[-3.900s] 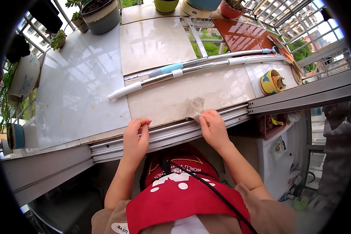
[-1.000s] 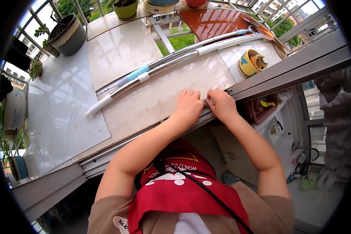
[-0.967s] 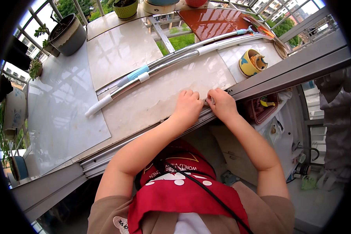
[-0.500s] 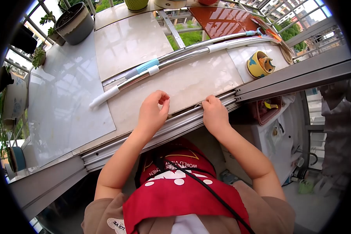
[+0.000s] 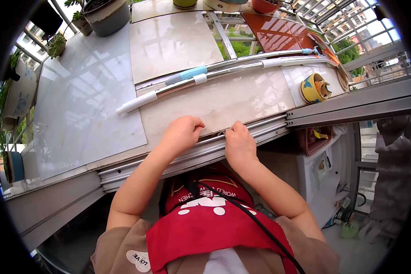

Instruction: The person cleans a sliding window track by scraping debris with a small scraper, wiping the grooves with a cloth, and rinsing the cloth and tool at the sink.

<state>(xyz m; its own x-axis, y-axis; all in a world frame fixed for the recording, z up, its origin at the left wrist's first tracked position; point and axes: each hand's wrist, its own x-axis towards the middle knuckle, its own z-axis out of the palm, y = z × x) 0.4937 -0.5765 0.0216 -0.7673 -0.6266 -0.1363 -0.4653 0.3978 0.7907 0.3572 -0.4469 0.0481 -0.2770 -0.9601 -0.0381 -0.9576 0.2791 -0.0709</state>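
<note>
My left hand [image 5: 182,133] is closed, thumb and fingertips pressed together just over the near edge of the tiled ledge [image 5: 233,100]. To its right, my right hand [image 5: 240,145] is closed with its knuckles up, right at the metal window track [image 5: 200,153]. A small, thin greyish bit shows by its fingertips; I cannot tell what it is. Both wrists cross over the track's parallel rails. Beyond my hands, a pole with a white grip [image 5: 137,103] and another with a light blue grip [image 5: 187,75] lie across the tiles.
A yellow pot [image 5: 315,89] stands at the ledge's right end. Potted plants, including a large grey pot [image 5: 106,18], line the back left. A reddish-brown board [image 5: 281,32] lies at the back right. Below right are a red basket [image 5: 316,140] and a white washing machine [image 5: 322,178].
The view has shifted, so the ledge sits further right and lower. My right hand has moved left along the track, closer to my left hand. My left hand's fingers have drawn closer together.
</note>
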